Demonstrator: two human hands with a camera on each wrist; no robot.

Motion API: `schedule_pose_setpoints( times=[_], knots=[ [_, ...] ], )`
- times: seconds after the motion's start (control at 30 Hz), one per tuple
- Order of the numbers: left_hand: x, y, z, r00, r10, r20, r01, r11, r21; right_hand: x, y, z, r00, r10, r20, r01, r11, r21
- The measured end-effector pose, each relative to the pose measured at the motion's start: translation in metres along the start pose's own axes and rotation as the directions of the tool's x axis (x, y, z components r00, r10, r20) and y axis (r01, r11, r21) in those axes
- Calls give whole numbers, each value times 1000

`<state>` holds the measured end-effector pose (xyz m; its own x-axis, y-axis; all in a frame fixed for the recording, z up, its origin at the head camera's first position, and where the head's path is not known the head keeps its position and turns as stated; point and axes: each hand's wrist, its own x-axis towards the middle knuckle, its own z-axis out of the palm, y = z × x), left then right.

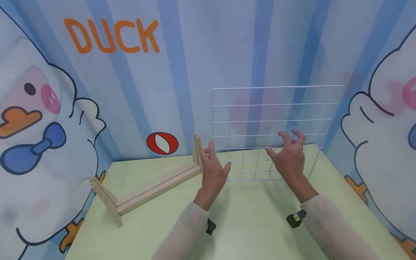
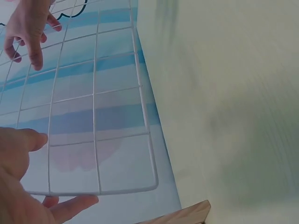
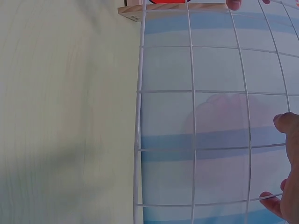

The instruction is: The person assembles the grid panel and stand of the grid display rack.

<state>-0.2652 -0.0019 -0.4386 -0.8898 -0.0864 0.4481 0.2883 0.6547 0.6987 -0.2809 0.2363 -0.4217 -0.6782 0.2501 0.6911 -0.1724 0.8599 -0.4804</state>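
A white wire grid panel (image 1: pixel 243 121) stands upright in front of the back wall, its lower edge over the table. At the panel's left side is my left hand (image 1: pixel 212 171), its fingers extended along the edge wire and its thumb spread apart. In the left wrist view, a straight fingertip (image 2: pixel 88 200) lies right at that wire. My right hand (image 1: pixel 290 159) is over the right half of the panel, thumb and fingers spread wide. The right wrist view catches its thumb (image 3: pixel 285 122) near a wire crossing, with a fingertip close to another wire.
To the left on the pale table (image 1: pixel 253 227) stands a wooden stand (image 1: pixel 159 187), a long bar joining two upright end pieces. One end piece is close beside my left hand. Behind and at both sides hang blue striped cloth walls (image 1: pixel 214 43) with duck pictures.
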Motion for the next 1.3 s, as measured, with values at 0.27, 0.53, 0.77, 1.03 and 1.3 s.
schedule_pose_setpoints(
  times=[0.27,0.53,0.77,1.03,1.3],
  knots=[
    [-14,-30,-39,994,-108,-6,108,994,15,4,5,-4,999,-31,-40,31,999,-8],
    [-26,-86,-132,948,-227,-225,268,947,175,4,12,-6,999,-21,-40,20,1000,-7],
    [-31,-118,-210,851,-276,-447,384,908,170,6,14,-8,1000,7,-30,-8,1000,-15],
    [-31,-157,-261,748,-603,-278,615,787,-53,9,15,-10,999,32,-8,-32,999,-6],
    [-36,-174,-260,731,-650,-209,657,753,-43,6,17,-12,999,31,6,-31,999,-9]
  ],
)
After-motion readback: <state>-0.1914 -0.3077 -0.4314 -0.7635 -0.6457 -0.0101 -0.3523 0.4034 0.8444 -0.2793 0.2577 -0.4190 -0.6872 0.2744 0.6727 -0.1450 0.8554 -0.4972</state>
